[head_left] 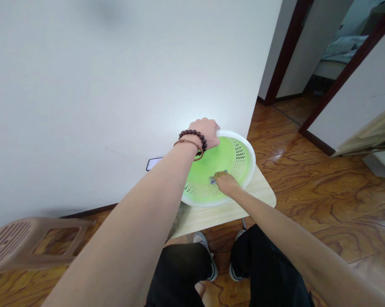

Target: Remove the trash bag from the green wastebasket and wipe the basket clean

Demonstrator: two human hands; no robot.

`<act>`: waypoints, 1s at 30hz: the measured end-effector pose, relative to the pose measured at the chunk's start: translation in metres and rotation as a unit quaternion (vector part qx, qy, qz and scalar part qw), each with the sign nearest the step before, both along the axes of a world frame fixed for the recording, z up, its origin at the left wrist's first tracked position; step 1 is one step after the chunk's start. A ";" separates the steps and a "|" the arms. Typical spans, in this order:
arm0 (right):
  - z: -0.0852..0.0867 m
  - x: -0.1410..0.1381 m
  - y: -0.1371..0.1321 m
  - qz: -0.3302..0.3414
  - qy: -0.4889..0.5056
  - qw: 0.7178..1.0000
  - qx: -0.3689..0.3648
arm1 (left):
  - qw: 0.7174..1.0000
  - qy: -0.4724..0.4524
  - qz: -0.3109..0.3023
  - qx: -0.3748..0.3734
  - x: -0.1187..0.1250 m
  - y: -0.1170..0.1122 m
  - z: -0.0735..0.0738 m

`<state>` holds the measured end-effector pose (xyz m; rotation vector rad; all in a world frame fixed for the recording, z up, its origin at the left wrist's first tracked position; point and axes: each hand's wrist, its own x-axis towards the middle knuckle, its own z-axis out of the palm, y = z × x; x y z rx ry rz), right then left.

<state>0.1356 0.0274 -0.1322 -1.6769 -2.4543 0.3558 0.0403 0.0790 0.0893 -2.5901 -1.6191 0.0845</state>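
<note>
A green plastic basket (197, 174) with a white rim and perforated sides rests on a small wood-patterned table (259, 192). My left hand (205, 130), with a beaded bracelet and a brown band at the wrist, is closed around the basket's far rim. Inside the basket, my right hand (225, 181) grips a small grey cloth (213, 180) and holds it against the near inner side. Part of the basket's left side is hidden behind my left forearm.
A phone (153, 163) lies at the table's back left, against the white wall (116, 85). A brown plastic stool (26, 241) is at the left. Wooden floor (307, 192) and a doorway are on the right. My legs are at the table's front edge.
</note>
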 end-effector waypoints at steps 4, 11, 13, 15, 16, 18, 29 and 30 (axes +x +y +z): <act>-0.010 -0.015 -0.032 0.001 0.039 0.999 0.000 | 1.000 -0.007 0.006 0.002 0.000 -0.001 0.000; 0.004 -0.012 -0.100 0.094 0.151 0.984 0.012 | 1.000 -0.015 0.011 -0.005 -0.003 0.001 0.000; 0.011 -0.004 -0.102 0.105 0.155 0.982 -0.003 | 1.000 -0.012 0.017 -0.008 -0.004 0.001 0.001; 0.017 0.005 -0.092 0.090 0.150 0.984 -0.007 | 1.000 -0.009 0.015 -0.003 -0.005 0.002 0.001; 0.020 0.009 -0.083 0.074 0.144 0.987 -0.003 | 1.000 -0.007 0.011 0.001 -0.006 0.002 0.001; 0.022 0.015 -0.061 0.029 0.121 0.992 0.009 | 1.000 0.000 0.002 0.012 -0.007 0.002 0.000; -0.007 -0.023 -0.027 -0.042 0.016 0.999 0.012 | 1.000 -0.001 0.008 0.010 -0.001 -0.002 0.003; -0.009 -0.027 -0.037 -0.037 0.034 0.999 0.014 | 1.000 -0.002 0.011 0.008 -0.002 -0.002 0.003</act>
